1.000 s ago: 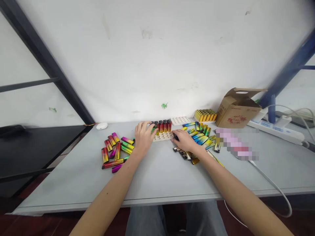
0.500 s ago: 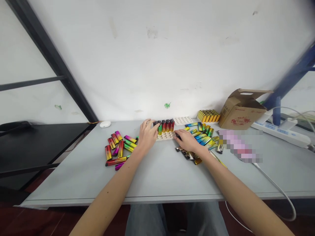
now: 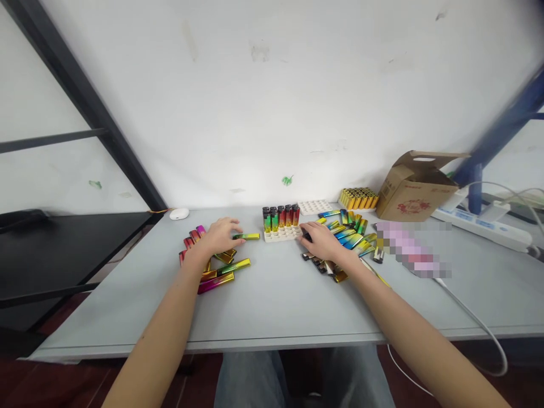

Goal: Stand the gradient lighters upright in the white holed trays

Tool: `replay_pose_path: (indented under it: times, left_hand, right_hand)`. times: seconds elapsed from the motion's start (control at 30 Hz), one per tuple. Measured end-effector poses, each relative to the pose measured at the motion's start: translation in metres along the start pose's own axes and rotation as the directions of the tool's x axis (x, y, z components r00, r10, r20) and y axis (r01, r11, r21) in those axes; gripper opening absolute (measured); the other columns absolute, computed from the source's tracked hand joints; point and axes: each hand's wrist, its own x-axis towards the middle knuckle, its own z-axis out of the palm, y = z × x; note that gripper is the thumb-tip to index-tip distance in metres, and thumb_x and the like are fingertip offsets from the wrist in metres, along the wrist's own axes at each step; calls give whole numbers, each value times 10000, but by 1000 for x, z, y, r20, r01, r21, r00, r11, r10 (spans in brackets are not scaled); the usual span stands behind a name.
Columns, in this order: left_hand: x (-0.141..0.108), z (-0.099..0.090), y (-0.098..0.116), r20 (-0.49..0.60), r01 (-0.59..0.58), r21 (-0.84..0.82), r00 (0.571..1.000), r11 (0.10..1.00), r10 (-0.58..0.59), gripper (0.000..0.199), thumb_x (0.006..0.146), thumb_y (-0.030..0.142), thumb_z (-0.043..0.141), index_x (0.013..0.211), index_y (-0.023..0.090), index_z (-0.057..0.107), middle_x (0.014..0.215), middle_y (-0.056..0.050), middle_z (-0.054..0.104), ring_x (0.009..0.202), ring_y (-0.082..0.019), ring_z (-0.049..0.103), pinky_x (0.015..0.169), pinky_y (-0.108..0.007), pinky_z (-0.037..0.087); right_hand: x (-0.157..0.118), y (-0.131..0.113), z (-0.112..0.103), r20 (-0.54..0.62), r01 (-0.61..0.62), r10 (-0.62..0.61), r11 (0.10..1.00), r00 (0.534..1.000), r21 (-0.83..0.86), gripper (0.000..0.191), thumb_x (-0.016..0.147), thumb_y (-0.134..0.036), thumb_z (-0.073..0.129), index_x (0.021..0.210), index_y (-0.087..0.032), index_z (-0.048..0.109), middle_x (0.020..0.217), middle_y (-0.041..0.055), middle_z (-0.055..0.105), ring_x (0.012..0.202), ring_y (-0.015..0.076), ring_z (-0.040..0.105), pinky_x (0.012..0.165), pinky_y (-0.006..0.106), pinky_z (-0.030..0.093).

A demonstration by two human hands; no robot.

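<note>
While the left hand [image 3: 221, 235] curls at one end of a green-and-yellow lighter [image 3: 251, 236] left of centre, its grip unclear, the right hand [image 3: 322, 241] bends over a dark object [image 3: 306, 236], its hold also uncertain. Mid-frame, a white tray [image 3: 278, 237] bears upright red and green lighters [image 3: 288, 216].
</note>
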Motion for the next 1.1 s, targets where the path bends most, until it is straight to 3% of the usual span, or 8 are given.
replay_pose_path:
  times: [0.07,0.17,0.33,0.53,0.63,0.8,1.1]
  left_hand:
    - [-1,-1,-1,42,24,6,999,1000,-24,286,750,449,613,892,227,724,1336,-95,559,1277,-312,457,1056,-443,362]
    - [-2,-2,1,15,29,-65,999,997,-28,236,747,426,630,840,222,704,1346,-92,556,1304,-311,434,1075,-445,344]
    - [-5,-9,16,-100,43,-376,991,926,-86,286,736,445,671,922,229,682,1167,-70,665,1107,-284,596,979,-429,444]
    - [1,-6,44,-160,8,-797,962,604,-223,375,714,448,729,945,166,638,942,-103,693,908,-247,674,818,-377,540]
    - [4,1,56,-145,-16,-910,948,413,-284,421,771,518,656,1045,205,588,911,-49,636,699,-171,670,622,-321,559]
    - [4,6,71,-132,-73,-975,950,208,-284,371,859,528,544,1110,254,532,818,-2,594,503,-82,533,432,-202,428]
    - [4,10,77,84,61,-986,985,-154,-149,407,928,469,378,938,130,603,657,-41,542,561,-131,515,521,-238,440]
  right_hand:
    - [0,0,0,-2,1,-1,1000,1000,3,333,942,-369,455,1126,-130,594,1168,147,629,1122,276,537,948,357,379]
    - [0,0,0,1,2,-2,1000,1000,6,336,935,-373,466,1129,-132,595,1177,148,629,1134,278,534,957,358,376]
    - [-1,0,1,-7,0,0,1000,1000,1,344,934,-376,462,1135,-129,592,1173,144,631,1116,281,542,944,361,384]
    - [0,1,1,-5,-1,1,1000,1000,-1,354,932,-380,471,1155,-128,583,1170,145,631,1122,275,540,953,357,376]
    - [0,2,2,-1,-2,2,1000,1000,-3,351,933,-381,472,1153,-133,585,1166,144,633,1124,273,539,950,355,378]
    - [0,2,2,0,-1,1,1000,1000,-7,374,935,-393,466,1174,-128,579,1180,149,629,1132,278,536,955,364,376]
    - [0,2,2,-2,-4,4,1000,1000,-7,368,926,-372,474,1187,-132,573,1165,140,636,1128,276,539,959,361,373]
